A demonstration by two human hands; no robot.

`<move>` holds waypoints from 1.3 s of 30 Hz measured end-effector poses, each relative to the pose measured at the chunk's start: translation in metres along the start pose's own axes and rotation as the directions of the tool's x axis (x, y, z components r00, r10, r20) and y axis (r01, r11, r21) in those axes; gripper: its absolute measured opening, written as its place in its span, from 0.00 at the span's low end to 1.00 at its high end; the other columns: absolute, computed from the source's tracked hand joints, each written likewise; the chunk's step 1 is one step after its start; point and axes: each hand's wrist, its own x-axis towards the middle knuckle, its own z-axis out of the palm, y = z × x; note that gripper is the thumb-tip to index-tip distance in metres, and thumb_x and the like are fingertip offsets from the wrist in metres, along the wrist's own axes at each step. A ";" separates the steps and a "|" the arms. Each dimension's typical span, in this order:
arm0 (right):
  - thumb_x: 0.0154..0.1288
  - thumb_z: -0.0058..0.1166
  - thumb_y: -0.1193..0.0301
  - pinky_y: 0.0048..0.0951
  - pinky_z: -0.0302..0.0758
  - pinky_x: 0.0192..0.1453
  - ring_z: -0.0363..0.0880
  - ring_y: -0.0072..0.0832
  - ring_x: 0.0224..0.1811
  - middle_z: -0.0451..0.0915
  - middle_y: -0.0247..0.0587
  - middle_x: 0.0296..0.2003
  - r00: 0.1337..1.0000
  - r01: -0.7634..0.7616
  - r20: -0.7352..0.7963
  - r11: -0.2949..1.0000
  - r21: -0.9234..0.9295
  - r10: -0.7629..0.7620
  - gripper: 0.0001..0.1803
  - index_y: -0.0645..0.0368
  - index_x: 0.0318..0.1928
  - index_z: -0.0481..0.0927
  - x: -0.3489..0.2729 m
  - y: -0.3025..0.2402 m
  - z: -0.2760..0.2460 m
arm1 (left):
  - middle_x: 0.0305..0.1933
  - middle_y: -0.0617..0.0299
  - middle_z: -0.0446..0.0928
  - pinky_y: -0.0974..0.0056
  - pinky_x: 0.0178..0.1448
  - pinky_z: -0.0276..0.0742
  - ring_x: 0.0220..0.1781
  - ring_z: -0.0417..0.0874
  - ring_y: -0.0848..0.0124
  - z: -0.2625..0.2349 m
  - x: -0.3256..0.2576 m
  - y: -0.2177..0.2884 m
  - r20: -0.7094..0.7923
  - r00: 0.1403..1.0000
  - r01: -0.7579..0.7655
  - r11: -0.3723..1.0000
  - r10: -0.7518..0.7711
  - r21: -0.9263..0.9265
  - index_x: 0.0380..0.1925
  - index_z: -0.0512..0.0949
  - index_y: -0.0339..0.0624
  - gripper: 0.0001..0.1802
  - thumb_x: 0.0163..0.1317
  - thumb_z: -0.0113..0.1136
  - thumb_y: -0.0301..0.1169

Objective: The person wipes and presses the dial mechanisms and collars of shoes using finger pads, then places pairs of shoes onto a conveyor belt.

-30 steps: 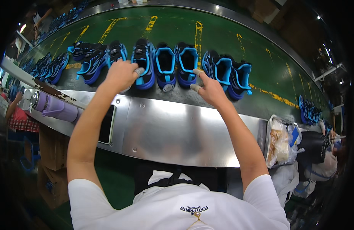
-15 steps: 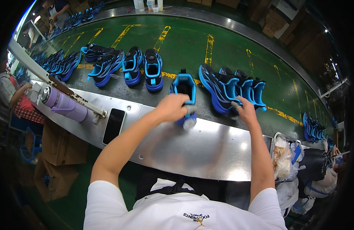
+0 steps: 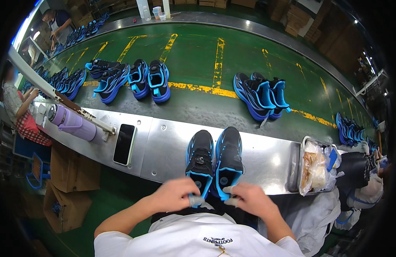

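Observation:
Two black-and-blue sneakers stand side by side on the metal ledge in front of me, toes pointing away and heels at my body. My left hand is closed on the heel of the left sneaker. With my right hand I grip the heel collar of the right sneaker. Grey coverings show on some fingers of both hands. Light blue lining is visible inside both shoes, and the fingertips are partly hidden behind the heels.
More sneakers stand on the green belt at left, and another pair at right. A phone and purple bottle lie left on the ledge. A tray of plastic-wrapped items sits right. People work at left.
Both hands have drawn two sneakers from the belt toward my body onto the metal ledge. The right group on the belt has lost a shoe.

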 end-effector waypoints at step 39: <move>0.62 0.60 0.73 0.42 0.63 0.71 0.57 0.61 0.71 0.61 0.66 0.67 0.966 0.069 -0.258 0.986 0.155 -0.027 0.26 0.59 0.62 0.73 0.017 -0.012 -0.002 | 0.70 0.42 0.62 0.50 0.67 0.59 0.64 0.69 0.50 0.037 0.021 0.047 -0.449 0.893 0.100 0.989 -0.040 0.110 0.68 0.65 0.46 0.31 0.66 0.56 0.39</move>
